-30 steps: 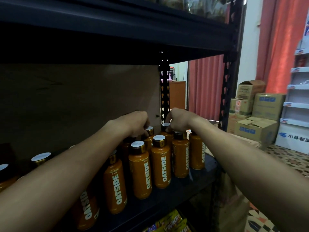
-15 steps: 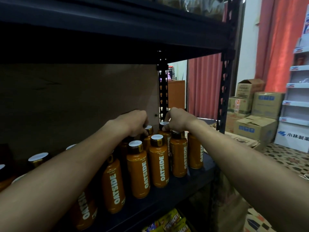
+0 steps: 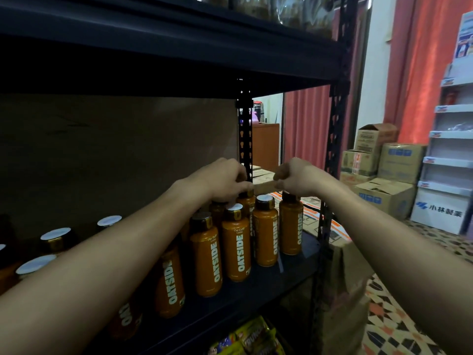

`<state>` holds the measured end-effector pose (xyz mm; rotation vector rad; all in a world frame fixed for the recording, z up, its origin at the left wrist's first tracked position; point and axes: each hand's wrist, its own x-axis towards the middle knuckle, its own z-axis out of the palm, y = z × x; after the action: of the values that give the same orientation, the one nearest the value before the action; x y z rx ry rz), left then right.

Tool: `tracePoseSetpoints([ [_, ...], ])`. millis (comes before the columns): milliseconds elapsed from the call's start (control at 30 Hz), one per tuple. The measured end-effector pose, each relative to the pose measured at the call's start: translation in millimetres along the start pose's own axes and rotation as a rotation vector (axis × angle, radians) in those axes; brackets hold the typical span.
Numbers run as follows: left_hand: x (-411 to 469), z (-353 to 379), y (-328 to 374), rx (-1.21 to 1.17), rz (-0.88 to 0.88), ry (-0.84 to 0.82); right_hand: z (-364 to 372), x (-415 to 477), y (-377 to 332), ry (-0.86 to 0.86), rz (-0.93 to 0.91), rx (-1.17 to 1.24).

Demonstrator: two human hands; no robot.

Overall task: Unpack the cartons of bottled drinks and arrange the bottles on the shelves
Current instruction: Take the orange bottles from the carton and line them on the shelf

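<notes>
Several orange OATSIDE bottles (image 3: 236, 245) with white-topped caps stand in rows on the dark shelf board (image 3: 294, 276). My left hand (image 3: 224, 179) reaches to the back of the group. Its curled fingers hold the cap of a rear bottle (image 3: 247, 201). My right hand (image 3: 294, 178) is curled over the top of the rightmost bottle (image 3: 291, 226) and grips its cap, which is hidden under the fingers. More bottles (image 3: 55, 237) stand in shadow at the left, partly behind my left forearm.
The upper shelf (image 3: 179, 55) hangs low over the bottles. A black upright post (image 3: 332, 155) marks the shelf's right end. An open brown carton (image 3: 343, 283) sits beside it. Stacked cartons (image 3: 384, 196) and a white display stand (image 3: 450, 175) are at the right. Snack packets (image 3: 253, 336) lie below.
My right hand has moved right from a back-row bottle onto the rightmost bottle. My left hand has shifted slightly right along the rear caps.
</notes>
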<state>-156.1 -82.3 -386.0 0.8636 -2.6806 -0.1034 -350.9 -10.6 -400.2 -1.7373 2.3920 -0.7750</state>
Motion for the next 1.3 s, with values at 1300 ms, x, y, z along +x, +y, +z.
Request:
tracePoseSetpoints([
  [1300,-25.9,25.8,50.2,-0.054,0.026,0.119,-1.8,-73.4,32.6,0.146,0.02,0.018],
])
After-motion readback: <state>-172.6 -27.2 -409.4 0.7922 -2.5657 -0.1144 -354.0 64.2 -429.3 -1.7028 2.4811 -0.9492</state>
